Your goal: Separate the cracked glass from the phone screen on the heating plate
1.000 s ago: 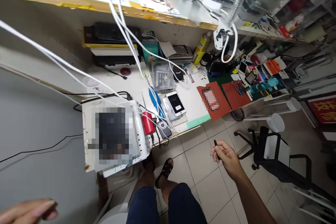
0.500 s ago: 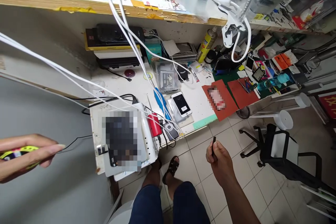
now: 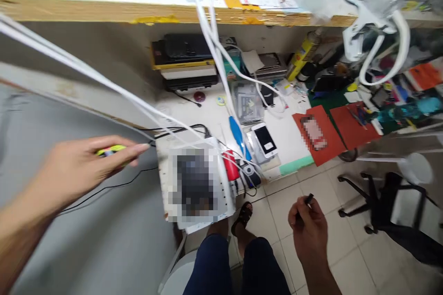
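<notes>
At the left, in front of the grey wall, my left hand [image 3: 93,161] is closed around a yellow and black object [image 3: 111,150], mostly covered by its fingers. Below and right of the desk edge, over the tiled floor, my right hand [image 3: 309,226] pinches a small dark stick-like piece [image 3: 309,198]. The white desk [image 3: 183,106] lies between and beyond both hands. On it, a white phone [image 3: 265,140] rests beside a blue tool [image 3: 238,136] and a red object [image 3: 230,165]. A white device [image 3: 224,184] stands at the desk's near left corner.
White cables [image 3: 104,80] hang across the view from the shelf [image 3: 104,9]. A metal lamp clamp [image 3: 360,23] grips the shelf edge. Red mats [image 3: 356,126] lie on the right part of the desk. A black chair [image 3: 391,212] stands at the right.
The view has shifted, so the desk and shelf appear further right. My left hand has come further into view, closer to the desk's left edge. My right hand has turned slightly, still holding the dark piece.
</notes>
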Available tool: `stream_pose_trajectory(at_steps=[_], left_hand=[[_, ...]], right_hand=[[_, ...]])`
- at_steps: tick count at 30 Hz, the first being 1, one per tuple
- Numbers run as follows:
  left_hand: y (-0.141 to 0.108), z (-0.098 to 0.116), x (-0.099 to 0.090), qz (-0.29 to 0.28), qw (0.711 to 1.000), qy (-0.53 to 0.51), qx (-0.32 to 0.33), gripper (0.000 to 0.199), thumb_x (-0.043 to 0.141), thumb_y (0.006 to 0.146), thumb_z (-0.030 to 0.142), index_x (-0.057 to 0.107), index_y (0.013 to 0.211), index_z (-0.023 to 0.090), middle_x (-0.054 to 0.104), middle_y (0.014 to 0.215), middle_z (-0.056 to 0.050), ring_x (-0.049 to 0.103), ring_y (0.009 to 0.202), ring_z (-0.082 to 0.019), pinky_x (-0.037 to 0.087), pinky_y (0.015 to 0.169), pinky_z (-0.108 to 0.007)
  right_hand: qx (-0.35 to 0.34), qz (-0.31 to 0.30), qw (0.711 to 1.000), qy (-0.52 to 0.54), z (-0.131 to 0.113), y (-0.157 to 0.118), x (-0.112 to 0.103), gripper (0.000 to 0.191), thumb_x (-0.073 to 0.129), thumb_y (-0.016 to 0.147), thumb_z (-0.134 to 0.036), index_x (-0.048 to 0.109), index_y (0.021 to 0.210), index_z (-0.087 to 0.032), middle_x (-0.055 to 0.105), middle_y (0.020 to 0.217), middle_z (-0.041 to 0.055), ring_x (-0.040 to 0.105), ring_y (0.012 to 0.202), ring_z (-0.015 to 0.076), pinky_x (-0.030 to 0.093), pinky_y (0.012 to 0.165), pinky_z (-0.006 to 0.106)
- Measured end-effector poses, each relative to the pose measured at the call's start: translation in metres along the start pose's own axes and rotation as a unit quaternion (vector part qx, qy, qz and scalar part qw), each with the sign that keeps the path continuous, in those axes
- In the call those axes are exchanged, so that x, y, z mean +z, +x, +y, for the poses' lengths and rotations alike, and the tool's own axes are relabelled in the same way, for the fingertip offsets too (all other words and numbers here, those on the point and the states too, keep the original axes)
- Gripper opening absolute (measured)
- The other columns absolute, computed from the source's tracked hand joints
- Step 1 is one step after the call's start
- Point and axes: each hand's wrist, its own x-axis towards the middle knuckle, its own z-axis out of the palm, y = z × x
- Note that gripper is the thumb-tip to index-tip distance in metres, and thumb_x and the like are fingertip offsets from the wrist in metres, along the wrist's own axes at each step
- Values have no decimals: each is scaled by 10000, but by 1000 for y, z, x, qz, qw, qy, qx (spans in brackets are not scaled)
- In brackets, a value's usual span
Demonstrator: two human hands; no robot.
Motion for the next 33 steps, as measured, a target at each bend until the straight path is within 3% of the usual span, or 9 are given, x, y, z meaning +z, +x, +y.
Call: stream_pose_trajectory(at_steps=[2, 6, 13, 19, 33], left_hand=[[5, 10, 1, -24, 999, -42, 9, 499, 759, 759, 712, 788, 786, 214, 658, 573, 46, 407, 477, -73, 298, 478, -185], [16, 20, 14, -40, 994, -80, 59, 517, 718, 846, 702, 773, 773, 193, 625, 575, 54, 306, 458, -59, 249, 470, -229], [41, 9, 37, -76, 989, -95, 89, 494, 740, 862, 677, 799, 788, 193, 720, 635, 0, 422, 504, -103, 314, 523, -264], [53, 4, 49, -93, 984, -112, 104, 415, 754, 887, 620, 822, 832, 214, 747, 685, -15, 597, 618, -154, 400, 603, -270], [56, 2, 51, -126, 981, -118, 87, 463, 764, 868, 640, 854, 932, 191, 732, 664, -19, 488, 551, -127, 317, 535, -263]], right_hand=[[-2, 17, 1000, 0, 3, -4, -3, 485, 1015, 702, -447, 632, 899, -223, 588, 745, -66, 528, 560, 67, 399, 468, 189], [6, 51, 998, -21, 5, -9, -7, 479, 1016, 707, -428, 633, 889, -206, 600, 816, -51, 542, 590, 66, 454, 479, 199], [45, 104, 993, -44, 9, -13, -7, 557, 1044, 649, -449, 632, 940, -213, 578, 729, -56, 528, 615, 87, 485, 495, 193], [58, 128, 990, -25, 11, -11, -7, 589, 1070, 586, -417, 623, 912, -215, 601, 784, -41, 560, 647, 110, 525, 489, 229], [42, 152, 987, -9, 8, -9, -1, 630, 1090, 471, -348, 597, 842, -218, 608, 804, -33, 577, 619, 120, 485, 419, 242]])
